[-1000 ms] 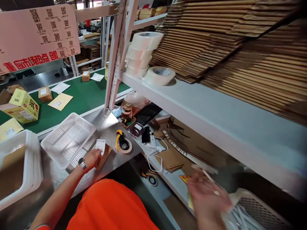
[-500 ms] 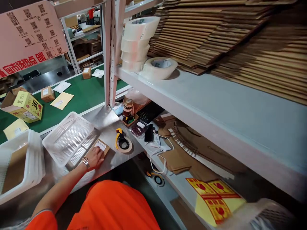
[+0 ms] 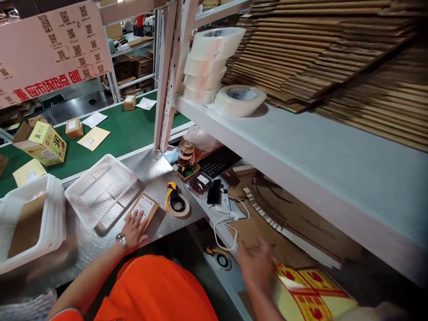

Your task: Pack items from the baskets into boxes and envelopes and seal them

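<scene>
Two hands were in view, both the person's own. One small brown parcel [image 3: 144, 208] with a white label lay flat on the steel bench [image 3: 157, 166], just beside one empty white mesh basket [image 3: 102, 189] and one tape dispenser [image 3: 177, 203]; a stack of deeper white baskets [image 3: 31, 218] stood further left. On the shelf above, four tape rolls [image 3: 207, 62] were piled and a fifth roll [image 3: 239, 99] lay alone beside them. The left hand [image 3: 134, 229] rested open, palm down, its fingertips [image 3: 137, 217] on the near end of the parcel, pressing rather than gripping it. The right hand [image 3: 256, 261] was blurred above the lower shelf, touching the near edge of the yellow and red printed sheets [image 3: 309, 292]; whether it had closed on them I cannot tell. Half a second earlier the right hand had been out of sight and the sheets lay alone; the left hand had stayed on the parcel, its fingers now spread flatter. A second before, it had been holding the parcel tilted up.
</scene>
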`<state>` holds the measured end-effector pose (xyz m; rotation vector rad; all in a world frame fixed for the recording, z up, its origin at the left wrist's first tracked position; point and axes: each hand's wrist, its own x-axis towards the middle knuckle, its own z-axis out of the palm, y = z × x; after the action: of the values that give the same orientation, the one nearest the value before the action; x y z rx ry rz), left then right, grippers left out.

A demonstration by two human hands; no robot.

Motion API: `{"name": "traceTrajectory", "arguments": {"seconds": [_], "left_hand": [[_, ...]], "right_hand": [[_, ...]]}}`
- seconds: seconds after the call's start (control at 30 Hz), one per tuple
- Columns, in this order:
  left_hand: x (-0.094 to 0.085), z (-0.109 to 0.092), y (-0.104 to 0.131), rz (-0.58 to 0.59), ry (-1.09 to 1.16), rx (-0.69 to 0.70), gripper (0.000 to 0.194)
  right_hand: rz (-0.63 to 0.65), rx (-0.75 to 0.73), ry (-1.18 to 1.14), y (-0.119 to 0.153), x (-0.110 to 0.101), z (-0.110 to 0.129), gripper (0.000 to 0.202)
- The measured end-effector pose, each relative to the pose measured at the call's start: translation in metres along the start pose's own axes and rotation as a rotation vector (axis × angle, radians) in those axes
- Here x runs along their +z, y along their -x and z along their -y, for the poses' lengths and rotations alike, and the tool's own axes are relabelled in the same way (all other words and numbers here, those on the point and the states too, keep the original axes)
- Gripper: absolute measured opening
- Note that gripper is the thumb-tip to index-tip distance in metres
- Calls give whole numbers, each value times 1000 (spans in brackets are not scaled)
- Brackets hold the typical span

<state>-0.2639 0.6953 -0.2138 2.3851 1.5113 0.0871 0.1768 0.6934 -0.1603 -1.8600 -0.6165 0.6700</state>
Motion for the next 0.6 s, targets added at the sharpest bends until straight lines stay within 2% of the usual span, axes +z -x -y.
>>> {"name": "traceTrajectory", "arguments": {"seconds": [0.03, 0.07, 0.13, 0.2, 0.27, 0.33, 0.43, 0.53, 0.6], "left_hand": [[5, 6, 22, 2, 16, 4, 73], [10, 12, 44, -2, 45, -5, 66], [17, 24, 86, -51, 145, -97, 48], [22, 35, 120, -122, 306, -254, 40], [29, 45, 144, -193, 505, -417, 41], [38, 55, 159, -274, 701, -564, 44], [50, 67, 171, -439, 984, -759, 52], [52, 83, 172, -586, 1260, -921, 67], [43, 96, 167, -649, 1306, -971, 71]], "right_hand": [[122, 18, -16, 16, 26, 0, 57], [299, 47, -78, 34, 53, 0, 58], [537, 116, -134, 74, 105, 0, 58], [682, 196, -110, 114, 149, -4, 63], [817, 423, -48, 147, 181, -9, 74], [924, 621, 26, 171, 204, -17, 83], [966, 752, 60, 187, 227, -29, 77], [876, 798, -49, 183, 241, -37, 61], [790, 773, -108, 170, 250, -36, 61]]}}
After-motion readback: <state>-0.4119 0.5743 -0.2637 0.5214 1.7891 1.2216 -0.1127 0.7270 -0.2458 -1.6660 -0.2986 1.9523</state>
